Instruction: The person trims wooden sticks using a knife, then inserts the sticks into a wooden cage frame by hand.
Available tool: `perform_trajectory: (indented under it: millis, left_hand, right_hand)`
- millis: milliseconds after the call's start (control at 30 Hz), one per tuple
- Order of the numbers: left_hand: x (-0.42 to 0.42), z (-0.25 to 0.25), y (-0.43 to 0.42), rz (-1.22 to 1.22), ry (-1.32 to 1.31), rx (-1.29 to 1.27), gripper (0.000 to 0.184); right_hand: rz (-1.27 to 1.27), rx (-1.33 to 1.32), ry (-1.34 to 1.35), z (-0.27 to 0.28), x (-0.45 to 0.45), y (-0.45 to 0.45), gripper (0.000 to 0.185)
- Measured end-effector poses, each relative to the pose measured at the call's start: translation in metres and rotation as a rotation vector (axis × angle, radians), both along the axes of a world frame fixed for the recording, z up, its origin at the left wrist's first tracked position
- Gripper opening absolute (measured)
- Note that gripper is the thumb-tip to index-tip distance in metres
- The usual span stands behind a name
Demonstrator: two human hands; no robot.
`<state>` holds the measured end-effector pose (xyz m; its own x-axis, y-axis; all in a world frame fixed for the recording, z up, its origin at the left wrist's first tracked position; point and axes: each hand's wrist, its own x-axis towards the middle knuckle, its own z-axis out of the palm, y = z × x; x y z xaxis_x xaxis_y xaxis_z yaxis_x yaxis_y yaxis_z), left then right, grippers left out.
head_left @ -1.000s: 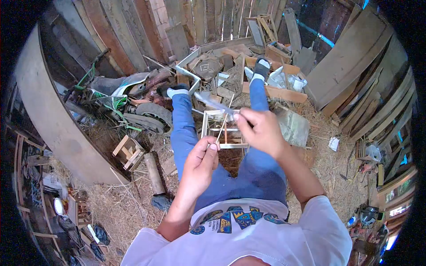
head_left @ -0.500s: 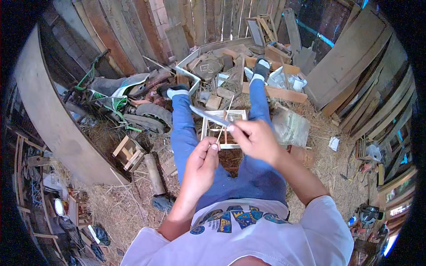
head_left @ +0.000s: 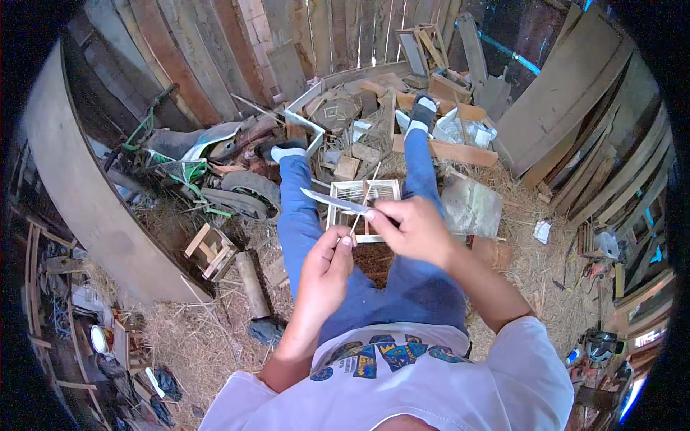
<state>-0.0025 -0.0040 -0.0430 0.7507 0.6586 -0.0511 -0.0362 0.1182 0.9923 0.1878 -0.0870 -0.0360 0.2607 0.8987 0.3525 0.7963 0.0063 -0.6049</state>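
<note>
left hand: the left hand [head_left: 327, 266] is closed in a pinch, thumb and fingers grasping the near end of the thin stick [head_left: 372, 179].
right hand: the right hand [head_left: 413, 226] is clenched around the handle of the knife [head_left: 334, 202], so the handle itself is mostly hidden.
thin stick: it is between the two hands, above the near part of the trousers, and it points to the far side, leaning a little to the right.
knife: its blade crosses the stick and its tip points to the far left; if the edge really touches the wood, i cannot tell.
frame: the wooden frame [head_left: 332, 213] is lower, between the legs, behind the stick in this view.
sides: a pale slab [head_left: 471, 205] lies to the right of the legs, and a small wooden box [head_left: 210, 251] is to the left, on the straw.
good blade work: in my judgement, a low angle and light pressure would suit such a thin stick, because a deep bite could break it.
safe fingers: the left fingertips are near the blade, so strokes toward the far end seem wiser.
steady grip: a firm pinch should prevent the stick from turning.
</note>
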Motion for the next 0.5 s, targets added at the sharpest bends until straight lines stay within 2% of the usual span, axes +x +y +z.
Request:
perform_trajectory:
  millis: [67, 100, 200, 233, 333, 400, 500]
  left_hand:
    - [-0.003, -0.003, -0.002, -0.009, 0.004, -0.021, 0.013]
    - [-0.003, -0.001, -0.003, -0.010, -0.007, -0.019, 0.013]
    - [-0.001, -0.003, -0.002, -0.003, -0.021, -0.022, 0.013]
    - [-0.002, -0.005, -0.001, 0.004, -0.011, -0.043, 0.013]
    - [-0.003, -0.002, -0.002, -0.023, -0.060, -0.118, 0.014]
    - [-0.002, 0.005, -0.001, -0.027, -0.047, -0.175, 0.015]
    - [-0.004, 0.004, 0.005, -0.078, -0.028, -0.251, 0.016]
  right_hand:
    - [-0.088, 0.022, 0.134, 0.005, 0.012, 0.003, 0.028]
    - [-0.131, 0.091, 0.098, 0.007, 0.011, 0.005, 0.029]
    - [-0.016, 0.081, 0.008, -0.005, -0.008, -0.001, 0.030]
    - [-0.017, -0.037, -0.069, 0.000, 0.000, -0.002, 0.029]
    - [-0.129, 0.087, 0.096, 0.004, 0.012, 0.006, 0.026]
    - [0.005, 0.058, -0.011, -0.003, -0.007, 0.000, 0.026]
    - [-0.030, 0.051, 0.096, 0.003, 0.004, 0.004, 0.025]
